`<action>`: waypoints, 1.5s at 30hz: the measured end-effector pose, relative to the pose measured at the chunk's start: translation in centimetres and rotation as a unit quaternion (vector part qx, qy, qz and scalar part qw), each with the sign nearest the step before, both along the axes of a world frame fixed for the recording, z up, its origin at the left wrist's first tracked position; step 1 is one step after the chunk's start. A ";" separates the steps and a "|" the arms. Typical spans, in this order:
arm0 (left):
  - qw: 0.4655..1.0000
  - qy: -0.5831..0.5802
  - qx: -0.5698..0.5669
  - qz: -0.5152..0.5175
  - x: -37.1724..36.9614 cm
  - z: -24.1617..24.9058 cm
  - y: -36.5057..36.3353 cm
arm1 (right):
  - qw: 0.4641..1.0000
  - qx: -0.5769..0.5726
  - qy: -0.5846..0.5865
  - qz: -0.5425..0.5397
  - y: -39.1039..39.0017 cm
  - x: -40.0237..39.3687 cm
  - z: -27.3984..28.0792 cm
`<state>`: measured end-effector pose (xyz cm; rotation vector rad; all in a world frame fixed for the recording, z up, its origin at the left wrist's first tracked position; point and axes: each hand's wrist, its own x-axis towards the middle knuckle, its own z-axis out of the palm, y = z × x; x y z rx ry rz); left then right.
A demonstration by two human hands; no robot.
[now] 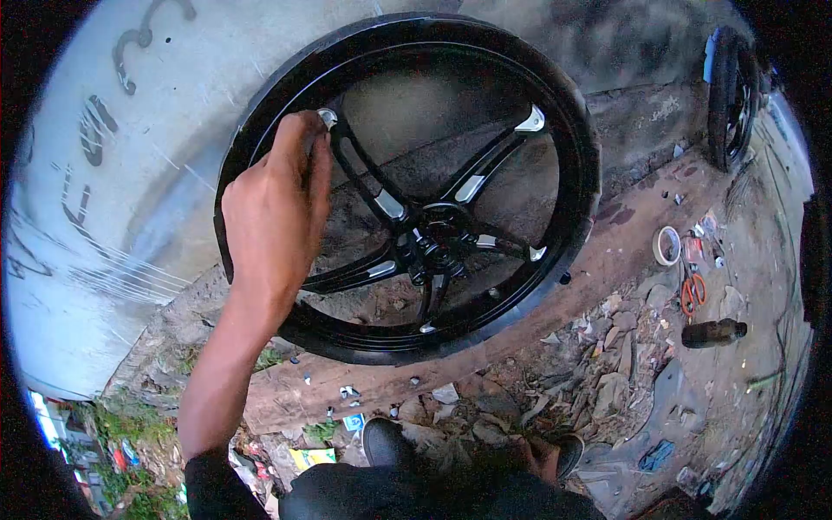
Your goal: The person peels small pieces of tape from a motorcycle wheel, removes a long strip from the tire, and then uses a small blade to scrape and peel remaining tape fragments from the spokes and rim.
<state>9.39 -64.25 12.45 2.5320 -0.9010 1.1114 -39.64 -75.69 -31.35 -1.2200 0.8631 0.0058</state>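
Observation:
A black motorcycle alloy wheel (468, 349) with silver patches on its spokes stands against the grey wall in front of me. My left hand (276, 195) reaches up to the wheel's upper left, back of the hand toward me. Its fingers are pinched together at the silver spoke end (328, 118) beside the rim. Whatever lies between the fingertips is hidden. Another silver spoke end (531, 120) shows at the upper right. The hub (438, 238) sits right of my wrist. My right hand is out of view.
A second wheel (733, 100) leans at the far right. On the ground lie a roll of tape (666, 246), orange-handled scissors (692, 295) and a dark bottle (713, 334). Stones and litter (611, 394) cover the ground near my shoes (387, 444).

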 end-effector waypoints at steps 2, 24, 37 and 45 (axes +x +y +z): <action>1.000 0.026 -0.014 0.008 -0.3 0.0 0.0 | 0.986 -0.133 -0.013 0.099 -0.4 -2.0 -4.4; 0.997 0.074 0.000 0.006 -1.4 -0.2 1.9 | 0.952 -0.265 -0.045 0.147 -1.5 2.9 3.7; 0.994 0.100 -0.043 0.019 -2.5 -0.4 2.9 | 0.953 -0.275 -0.048 0.116 -0.4 -3.5 -9.1; 0.987 0.083 -0.134 -0.001 -4.3 -0.3 4.8 | 0.955 -0.292 -0.023 0.034 0.3 -1.5 -4.5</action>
